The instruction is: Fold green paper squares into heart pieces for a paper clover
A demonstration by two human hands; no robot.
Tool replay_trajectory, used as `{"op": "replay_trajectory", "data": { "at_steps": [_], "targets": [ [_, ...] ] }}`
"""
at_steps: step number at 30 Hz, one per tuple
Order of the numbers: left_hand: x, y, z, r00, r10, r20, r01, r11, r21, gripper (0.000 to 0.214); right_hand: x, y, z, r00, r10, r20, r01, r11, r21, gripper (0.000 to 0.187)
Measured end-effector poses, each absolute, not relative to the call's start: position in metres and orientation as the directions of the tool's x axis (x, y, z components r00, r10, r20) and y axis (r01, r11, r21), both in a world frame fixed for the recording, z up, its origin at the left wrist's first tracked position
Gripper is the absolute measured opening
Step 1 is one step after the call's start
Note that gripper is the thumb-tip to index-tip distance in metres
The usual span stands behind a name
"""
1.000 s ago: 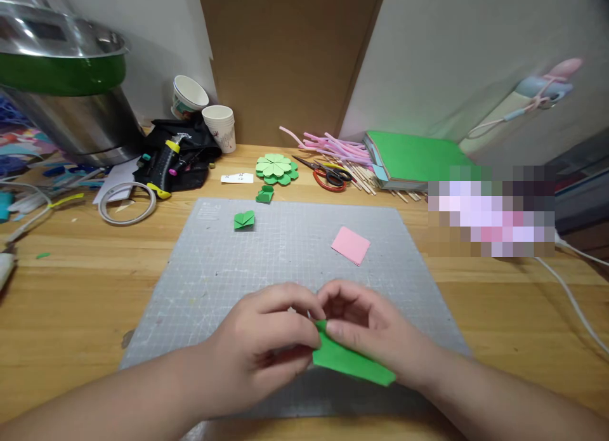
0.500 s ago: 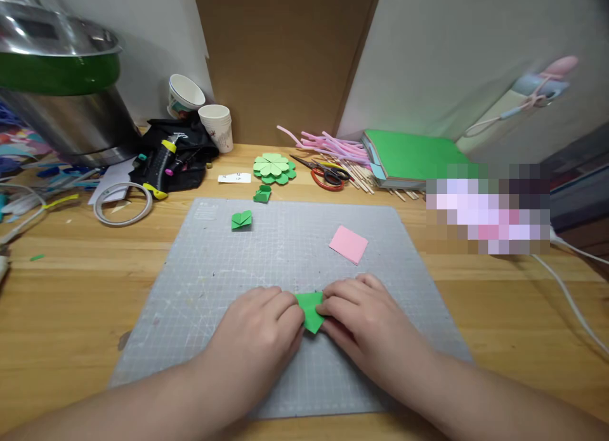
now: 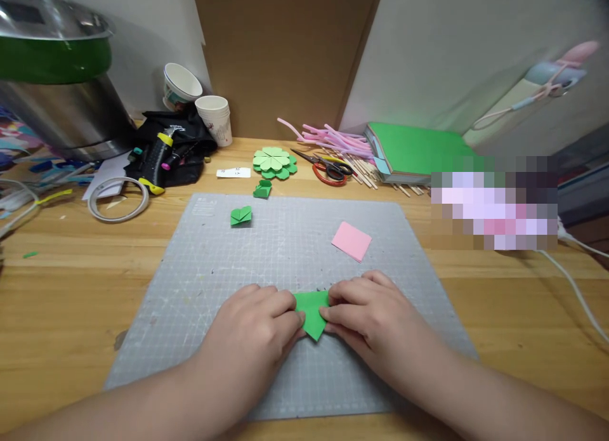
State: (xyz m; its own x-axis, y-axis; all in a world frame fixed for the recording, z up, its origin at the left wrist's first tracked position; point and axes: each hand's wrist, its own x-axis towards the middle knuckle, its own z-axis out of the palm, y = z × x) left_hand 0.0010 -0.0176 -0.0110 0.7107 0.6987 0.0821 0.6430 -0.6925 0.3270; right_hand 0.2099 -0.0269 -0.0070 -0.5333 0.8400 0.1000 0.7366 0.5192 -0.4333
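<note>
A folded piece of green paper (image 3: 313, 311), its lower edge coming to a point, sits between my hands over the grey cutting mat (image 3: 190, 250). My left hand (image 3: 259, 323) pinches its left side, and my right hand (image 3: 368, 314) pinches the right side; both hide the paper's ends. Further back on the mat lies a green folded paper heart (image 3: 241, 216). Another small green folded piece (image 3: 262, 188) rests at the mat's far edge. A pink paper square (image 3: 351, 241) lies to the right, beyond my right hand.
Behind the mat are a green paper clover (image 3: 273, 163), scissors (image 3: 330, 168), wooden sticks (image 3: 364, 172), pink strips (image 3: 328, 139) and a green book (image 3: 423, 152). At left stand a tape roll (image 3: 95, 209), paper cups (image 3: 213, 120), a yellow-black tool (image 3: 157, 162) and a steel pot (image 3: 61, 111).
My fingers have drawn slightly apart, so more of the green paper shows, including its lower point. Both hands still grip it. The camera view has shifted a little.
</note>
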Motion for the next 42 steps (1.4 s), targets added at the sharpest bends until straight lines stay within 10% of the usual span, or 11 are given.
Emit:
{"op": "replay_trajectory", "data": {
  "at_steps": [22,42],
  "targets": [
    [0.001,-0.01,-0.01,0.582,0.813,-0.015,0.687,-0.482,0.543,0.018,0.211,-0.014,-0.01,-0.487,0.874,-0.001,0.687,0.382,-0.618,0.006],
    [0.001,-0.026,-0.011,0.757,0.635,0.156,0.562,-0.753,0.342,0.014,0.209,-0.038,-0.01,-0.613,0.781,0.123,0.716,0.614,-0.332,0.01]
  ]
}}
